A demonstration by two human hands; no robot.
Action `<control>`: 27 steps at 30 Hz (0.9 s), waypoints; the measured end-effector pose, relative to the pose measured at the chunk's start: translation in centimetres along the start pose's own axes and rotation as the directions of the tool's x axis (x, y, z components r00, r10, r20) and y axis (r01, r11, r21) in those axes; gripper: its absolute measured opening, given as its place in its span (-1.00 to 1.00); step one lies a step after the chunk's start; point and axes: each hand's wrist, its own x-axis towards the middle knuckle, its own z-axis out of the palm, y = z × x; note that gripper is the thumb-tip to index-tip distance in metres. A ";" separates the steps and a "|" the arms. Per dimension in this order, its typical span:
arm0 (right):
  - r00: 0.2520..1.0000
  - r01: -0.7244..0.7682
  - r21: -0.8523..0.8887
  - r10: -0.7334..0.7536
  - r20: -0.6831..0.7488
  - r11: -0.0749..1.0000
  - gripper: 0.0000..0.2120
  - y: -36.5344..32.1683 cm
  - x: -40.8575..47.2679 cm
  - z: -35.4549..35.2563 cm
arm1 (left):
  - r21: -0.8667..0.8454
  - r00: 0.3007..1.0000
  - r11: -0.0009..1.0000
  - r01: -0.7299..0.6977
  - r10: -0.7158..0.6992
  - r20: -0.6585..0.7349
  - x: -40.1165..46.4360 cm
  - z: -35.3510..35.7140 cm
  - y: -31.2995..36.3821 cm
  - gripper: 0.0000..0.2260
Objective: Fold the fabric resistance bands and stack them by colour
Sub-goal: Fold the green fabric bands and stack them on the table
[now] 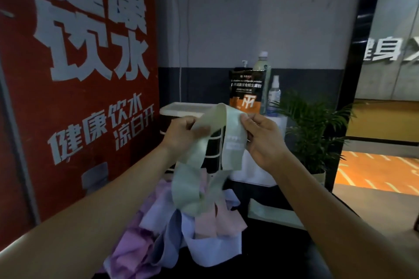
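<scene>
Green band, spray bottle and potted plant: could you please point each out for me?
green band (189,172), head view, on its hanging left strip.
spray bottle (274,95), head view, on its clear body.
potted plant (310,120), head view, on its leaves.

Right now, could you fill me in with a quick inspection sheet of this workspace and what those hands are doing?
Surface: dark tabletop, dimly lit.
Job's things: green band held up in the air, its lower loop hanging down to the pile of bands in purple, blue and pink, still unfolded; a folded pale band lies apart to the right.
Clutter: white-lidded bin, black and orange pouch, tall bottle, spray bottle.
Grippers: left hand and right hand each pinch the green band near its top with their fingers.
Cables: white cord hanging down the wall.
Surroundings: red poster on the left, potted plant, orange floor.
</scene>
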 end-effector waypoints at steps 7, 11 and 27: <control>0.985 -0.109 -0.034 0.104 -0.134 0.993 -0.84 -0.7 -0.7 -1.5 | -0.032 0.996 0.999 0.000 0.003 0.095 -3.0 2.5 0.2 -0.97; 0.974 -0.150 0.011 0.150 -0.169 0.989 -0.85 -0.2 -1.2 -1.5 | -0.079 0.938 0.992 0.094 -0.062 0.341 -5.8 4.4 -0.7 -0.89; 0.945 -0.299 -0.424 0.203 -0.256 0.855 -0.71 0.4 -3.8 -3.3 | -0.282 0.966 0.935 0.216 -0.163 0.198 -7.0 6.2 -0.4 -0.89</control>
